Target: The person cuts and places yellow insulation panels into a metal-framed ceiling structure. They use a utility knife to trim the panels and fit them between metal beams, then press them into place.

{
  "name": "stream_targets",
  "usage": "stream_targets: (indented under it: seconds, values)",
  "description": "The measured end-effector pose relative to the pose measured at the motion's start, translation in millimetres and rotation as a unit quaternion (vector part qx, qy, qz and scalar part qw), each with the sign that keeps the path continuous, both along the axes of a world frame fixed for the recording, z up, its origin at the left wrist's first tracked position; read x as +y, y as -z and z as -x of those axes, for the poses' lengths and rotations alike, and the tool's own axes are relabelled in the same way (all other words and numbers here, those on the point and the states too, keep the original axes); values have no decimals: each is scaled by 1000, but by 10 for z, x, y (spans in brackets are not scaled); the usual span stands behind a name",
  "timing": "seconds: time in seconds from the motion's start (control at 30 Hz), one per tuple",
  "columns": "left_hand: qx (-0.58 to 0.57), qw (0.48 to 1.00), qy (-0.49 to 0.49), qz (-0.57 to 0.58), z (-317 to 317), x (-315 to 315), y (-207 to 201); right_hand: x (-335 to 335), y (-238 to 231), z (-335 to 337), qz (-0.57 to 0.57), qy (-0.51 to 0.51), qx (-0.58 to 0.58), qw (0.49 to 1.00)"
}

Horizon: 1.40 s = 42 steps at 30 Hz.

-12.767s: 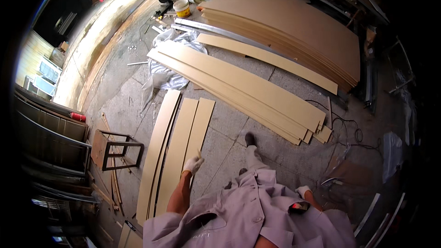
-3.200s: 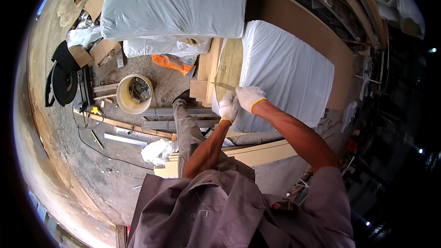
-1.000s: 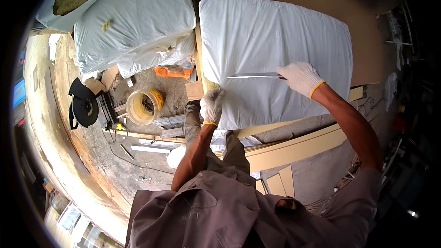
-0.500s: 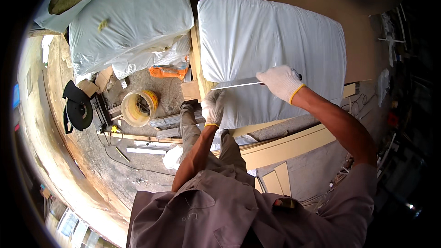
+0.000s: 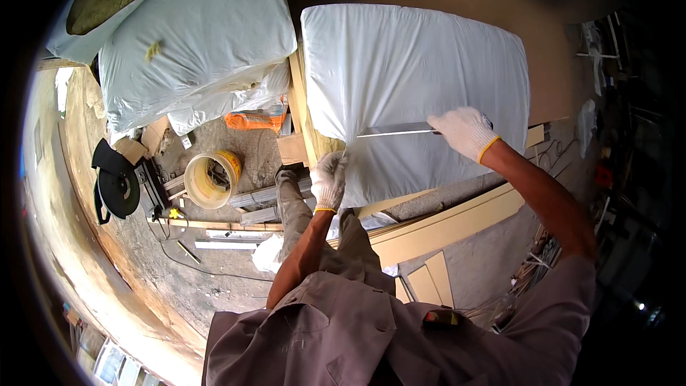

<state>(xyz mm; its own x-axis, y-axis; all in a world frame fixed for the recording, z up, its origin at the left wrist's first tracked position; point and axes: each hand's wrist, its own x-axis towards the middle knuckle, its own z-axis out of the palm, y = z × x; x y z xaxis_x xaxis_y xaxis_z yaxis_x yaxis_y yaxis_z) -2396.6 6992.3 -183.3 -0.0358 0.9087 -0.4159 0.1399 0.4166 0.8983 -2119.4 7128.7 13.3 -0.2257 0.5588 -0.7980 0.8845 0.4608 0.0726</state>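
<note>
A large bundle wrapped in white plastic film point(image 5: 421, 64) lies in front of me on a board. My right hand point(image 5: 464, 133), in a white knit glove, is closed around the dark handle of a long-bladed knife point(image 5: 394, 129). The blade lies nearly level over the film, its tip pointing left. At the bundle's near left corner my left hand point(image 5: 329, 177), gloved too, pinches the gathered film, which is drawn into creases there. Yellowish fibrous filling point(image 5: 326, 144) shows at that corner, just above the left hand.
Another film-wrapped bundle point(image 5: 200, 36) lies at the far left. On the floor to my left are a cream bucket point(image 5: 209, 187) with odds and ends inside, a black cut-off saw point(image 5: 118, 186) and an orange bag point(image 5: 254, 121). Long tan boards point(image 5: 450, 223) lie near my legs.
My right hand and the knife have moved right, drawing the blade away from the left hand. The left hand stays at the corner, gripping the film.
</note>
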Motion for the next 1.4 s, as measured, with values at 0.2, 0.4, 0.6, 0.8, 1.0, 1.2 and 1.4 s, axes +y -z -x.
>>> stream_targets:
  seconds: [0.2, 0.4, 0.6, 0.8, 1.0, 1.2, 1.4]
  values:
    - [158, 952, 233, 122, -10, 279, 51, -141, -6, 213, -14, 26, 80, 996]
    - [212, 954, 195, 83, -173, 149, 185, -42, 121, 705, -17, -22, 72, 997]
    - [172, 977, 124, -9, -291, 5, 78, -59, 166, 639, -4, -41, 26, 999]
    - [109, 985, 135, -24, -178, 3, 56, -83, 214, 514, -4, -32, 40, 999]
    - [64, 981, 153, -96, -117, 62, -63, -47, 101, 159, -18, -10, 1, 1000]
    - [88, 968, 228, 54, -124, 201, 4, -392, -232, -1064, -73, 101, -102, 987]
    - [-211, 939, 184, 200, -513, 334, 201, -1200, -793, -982, -142, 309, -15, 940]
